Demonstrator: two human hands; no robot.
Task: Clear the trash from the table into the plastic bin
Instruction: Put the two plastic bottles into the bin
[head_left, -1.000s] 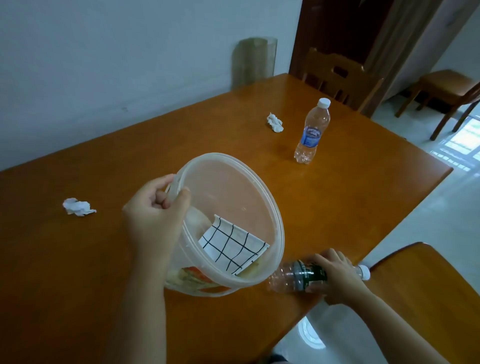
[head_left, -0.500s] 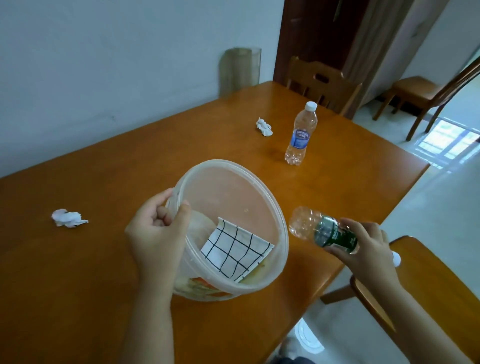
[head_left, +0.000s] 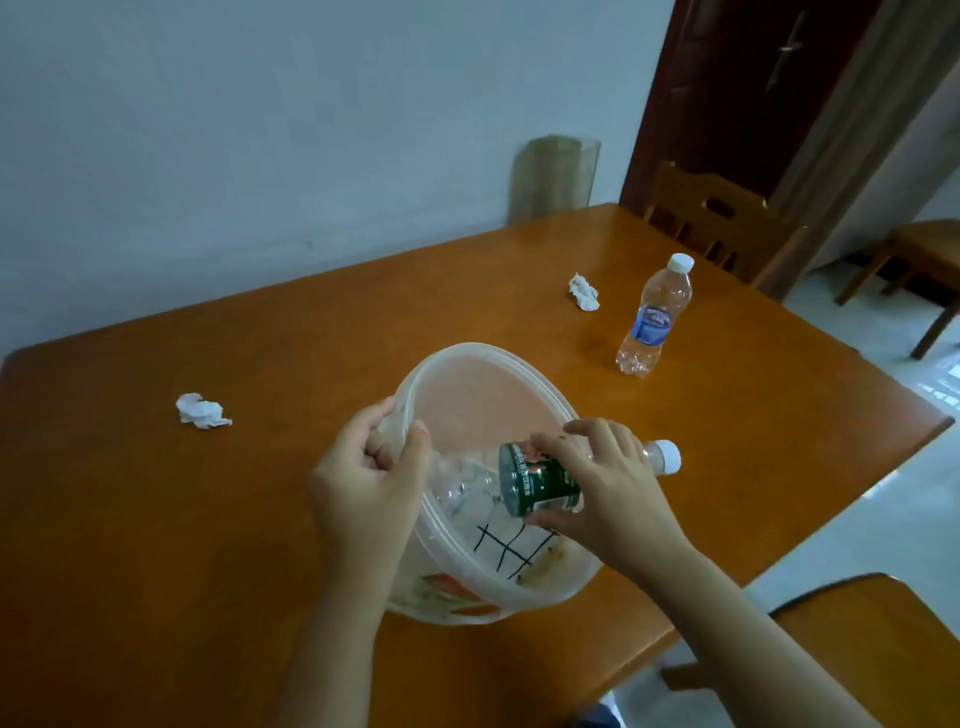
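Note:
A clear plastic bin (head_left: 467, 364) sits tilted toward me on the wooden table (head_left: 260, 519). My left hand (head_left: 363, 478) grips its near-left rim. My right hand (head_left: 608, 488) holds an empty green-label bottle (head_left: 535, 480) sideways over the bin's mouth, base inside, white cap pointing right. A checked paper (head_left: 519, 548) and other scraps lie in the bin. Still on the table are a crumpled tissue (head_left: 200, 410) at the left, another tissue (head_left: 584, 292) at the far right, and an upright blue-label bottle (head_left: 654, 317).
A wall runs along the table's far side, with a rolled sheet (head_left: 556, 176) leaning on it. Wooden chairs stand at the far corner (head_left: 717, 218), on the right (head_left: 914, 254) and close at my lower right (head_left: 883, 639). The table's right edge drops to a pale floor.
My right hand lifted the green-label bottle off the table's near edge and carried it left, into the bin's mouth. My left hand kept its grip on the rim.

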